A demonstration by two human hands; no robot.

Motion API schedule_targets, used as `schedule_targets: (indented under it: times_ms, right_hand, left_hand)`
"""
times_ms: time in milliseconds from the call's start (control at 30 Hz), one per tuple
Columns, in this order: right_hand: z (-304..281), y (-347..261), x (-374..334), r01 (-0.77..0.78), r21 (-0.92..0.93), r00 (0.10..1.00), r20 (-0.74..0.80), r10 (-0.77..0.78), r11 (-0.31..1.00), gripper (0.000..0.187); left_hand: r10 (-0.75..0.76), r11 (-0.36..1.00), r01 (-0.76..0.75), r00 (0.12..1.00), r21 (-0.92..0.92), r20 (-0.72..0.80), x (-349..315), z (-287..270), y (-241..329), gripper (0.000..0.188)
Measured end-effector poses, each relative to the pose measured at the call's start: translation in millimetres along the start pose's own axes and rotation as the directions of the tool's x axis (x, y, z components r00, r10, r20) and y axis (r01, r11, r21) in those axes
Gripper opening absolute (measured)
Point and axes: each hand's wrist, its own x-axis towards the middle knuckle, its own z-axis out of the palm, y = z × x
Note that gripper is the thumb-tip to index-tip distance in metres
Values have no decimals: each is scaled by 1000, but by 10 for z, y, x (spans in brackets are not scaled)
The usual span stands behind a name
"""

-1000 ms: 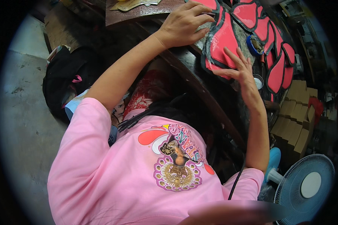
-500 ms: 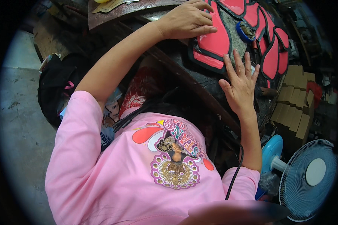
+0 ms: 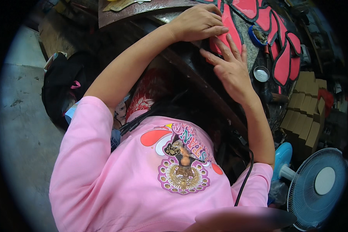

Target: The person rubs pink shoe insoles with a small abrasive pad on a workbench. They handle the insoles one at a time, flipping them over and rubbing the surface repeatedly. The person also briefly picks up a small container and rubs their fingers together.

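A glossy pink panel with black edging [image 3: 229, 22] lies on the worktable under both hands. My left hand [image 3: 197, 24] bends its fingers over the panel's left side, thumb pointing right; the fingertips are partly hidden, and it appears to grip there. Across the panel's near end my right hand [image 3: 232, 69] reaches with its fingers stretched and spread, close to the left thumb. Its thumb sticks out to the left. This hand covers much of the near end. More pink black-edged pieces [image 3: 283, 65] spread to the right.
On a grey stone slab [image 3: 252, 54] sits a blue-rimmed round container [image 3: 258, 35] with brownish contents. A small metal cup [image 3: 261, 73] and a wooden handle [image 3: 280, 98] lie nearby. Stacked cardboard boxes [image 3: 303, 112] and a fan [image 3: 317, 185] stand to the right.
My right hand has moved up and left onto the panel, close to my left hand. The metal cup it was covering now shows. My left hand has barely shifted.
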Motion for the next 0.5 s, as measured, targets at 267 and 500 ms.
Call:
schedule_targets:
  times_ms: [267,500]
  right_hand:
    - [-394,780,-187,-227,408,940,-148,309,885,82]
    - [29,887,19,-246,-479,967,-66,244,843,63]
  left_hand:
    - [-47,999,47,999,-15,-10,-9,9,80,36]
    - [-63,997,65,995,-30,81,19,-121,156,25]
